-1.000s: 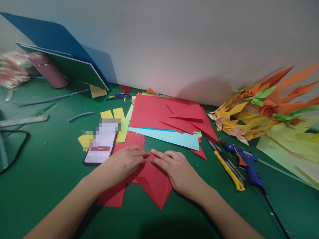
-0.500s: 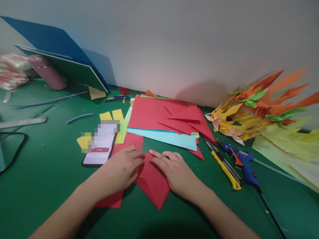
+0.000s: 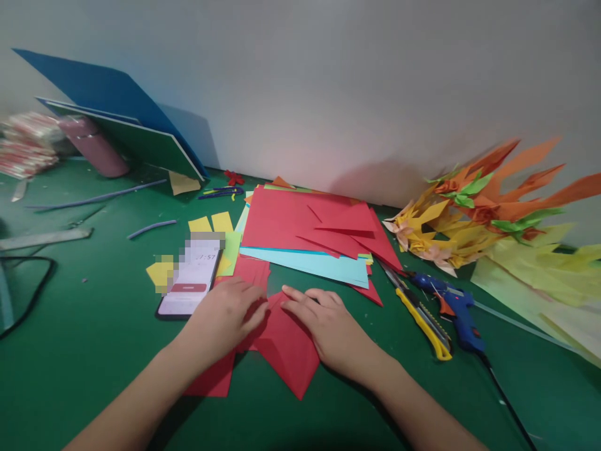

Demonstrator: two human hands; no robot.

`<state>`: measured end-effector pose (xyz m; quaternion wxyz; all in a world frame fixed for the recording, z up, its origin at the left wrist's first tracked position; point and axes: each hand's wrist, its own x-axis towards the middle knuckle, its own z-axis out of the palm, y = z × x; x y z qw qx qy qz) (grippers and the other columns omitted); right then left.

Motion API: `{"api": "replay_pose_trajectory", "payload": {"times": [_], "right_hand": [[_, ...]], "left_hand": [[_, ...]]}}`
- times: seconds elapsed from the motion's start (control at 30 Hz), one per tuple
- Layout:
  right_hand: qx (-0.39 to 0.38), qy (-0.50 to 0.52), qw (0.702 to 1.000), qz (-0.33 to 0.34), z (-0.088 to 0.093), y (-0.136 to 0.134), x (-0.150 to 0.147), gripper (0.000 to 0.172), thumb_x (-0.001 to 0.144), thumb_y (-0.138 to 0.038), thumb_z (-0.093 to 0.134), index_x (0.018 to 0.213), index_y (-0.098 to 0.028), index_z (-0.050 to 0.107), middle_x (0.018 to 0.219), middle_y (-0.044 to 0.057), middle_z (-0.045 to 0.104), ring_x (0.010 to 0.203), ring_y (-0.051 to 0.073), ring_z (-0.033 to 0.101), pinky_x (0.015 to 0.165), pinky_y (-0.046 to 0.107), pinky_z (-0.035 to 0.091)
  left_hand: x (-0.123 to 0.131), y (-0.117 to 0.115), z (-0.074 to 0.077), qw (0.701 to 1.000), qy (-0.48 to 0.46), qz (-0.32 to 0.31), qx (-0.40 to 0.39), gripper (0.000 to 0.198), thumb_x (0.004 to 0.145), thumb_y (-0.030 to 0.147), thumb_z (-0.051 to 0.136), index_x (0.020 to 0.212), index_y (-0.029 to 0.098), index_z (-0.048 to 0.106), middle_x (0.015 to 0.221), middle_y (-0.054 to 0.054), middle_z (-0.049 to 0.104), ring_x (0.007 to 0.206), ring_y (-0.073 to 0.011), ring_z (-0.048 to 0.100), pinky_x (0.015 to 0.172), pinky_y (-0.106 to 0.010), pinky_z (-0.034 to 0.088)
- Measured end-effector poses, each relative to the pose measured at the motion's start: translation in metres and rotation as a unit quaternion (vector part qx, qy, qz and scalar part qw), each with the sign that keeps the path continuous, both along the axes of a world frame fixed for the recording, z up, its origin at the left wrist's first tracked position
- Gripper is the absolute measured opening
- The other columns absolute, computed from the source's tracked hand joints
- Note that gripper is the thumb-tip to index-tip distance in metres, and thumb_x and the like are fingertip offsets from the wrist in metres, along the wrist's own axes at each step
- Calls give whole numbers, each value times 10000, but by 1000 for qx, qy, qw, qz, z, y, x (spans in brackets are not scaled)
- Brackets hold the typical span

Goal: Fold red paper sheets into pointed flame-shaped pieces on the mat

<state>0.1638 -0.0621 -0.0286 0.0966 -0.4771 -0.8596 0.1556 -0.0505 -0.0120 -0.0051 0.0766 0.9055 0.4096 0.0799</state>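
A folded piece of red paper point(image 3: 286, 351) lies on the green table point(image 3: 94, 351) right in front of me. My left hand point(image 3: 224, 316) lies flat on its left part, fingers stretched toward the middle. My right hand point(image 3: 323, 326) presses flat on its right part, fingertips pointing left at the fold. A second red piece point(image 3: 213, 379) sticks out under my left wrist. A phone point(image 3: 190, 285) with a lit screen lies just left of my left hand.
A stack of red, light blue and green sheets point(image 3: 310, 235) lies behind my hands. A yellow utility knife point(image 3: 422, 319) and a blue glue gun point(image 3: 453, 307) lie to the right. Paper flowers point(image 3: 474, 219) line the wall. Boards point(image 3: 122, 119) lean at far left.
My left hand has slid a little back along the red paper, away from the right fingertips. The view has shifted slightly.
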Motion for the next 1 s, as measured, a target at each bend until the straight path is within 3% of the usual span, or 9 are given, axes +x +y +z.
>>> {"api": "replay_pose_trajectory", "payload": {"times": [0.13, 0.27, 0.33, 0.5, 0.73, 1.0], "right_hand": [[-5, 9, 1000, -1, -2, 0, 1, 418, 908, -121, 431, 1305, -214, 526, 1494, 53, 391, 1123, 250, 446, 923, 397, 352], [2, 15, 1000, 0, -3, 1, 2, 397, 910, -127, 425, 1282, -204, 540, 1499, 72, 379, 1113, 246, 451, 920, 405, 359], [5, 23, 1000, -3, -3, 0, 2, 389, 903, -107, 412, 1258, -193, 546, 1494, 81, 387, 1106, 243, 458, 918, 407, 366], [4, 55, 998, -15, -4, -1, 3, 347, 892, -63, 409, 1186, -192, 543, 1474, 62, 422, 1077, 222, 489, 907, 383, 386], [0, 61, 998, -13, -4, 0, 2, 294, 903, -84, 429, 1154, -186, 542, 1449, 81, 455, 1085, 231, 503, 905, 394, 392], [-6, 70, 997, -15, -3, 0, 2, 313, 902, -74, 418, 1171, -171, 546, 1427, 85, 483, 1076, 232, 502, 906, 394, 383]], "left_hand": [[3, 1, -9, 999, -21, 41, -23, 191, 813, 337, 638, 791, 170, 547, 788, -46, 606, 751, -230, 560, 676, -349, 449], [6, -2, -12, 993, -77, 51, -74, 139, 804, 217, 590, 741, 200, 467, 750, -5, 561, 731, -199, 548, 648, -308, 444], [8, -4, -12, 989, -114, 34, -86, 96, 800, 131, 521, 770, 202, 464, 761, 1, 554, 736, -185, 547, 651, -295, 448], [13, -9, -11, 977, -182, -31, -104, 207, 759, 0, 427, 788, 202, 464, 794, 1, 552, 758, -158, 556, 695, -278, 467], [15, -10, -7, 978, -157, -38, -130, 148, 870, 183, 559, 750, 192, 474, 800, -9, 571, 774, -172, 569, 703, -284, 474], [14, -9, -7, 984, -119, -82, -106, 224, 960, 248, 453, 804, 162, 589, 841, -45, 632, 843, -188, 603, 774, -298, 480]]}}
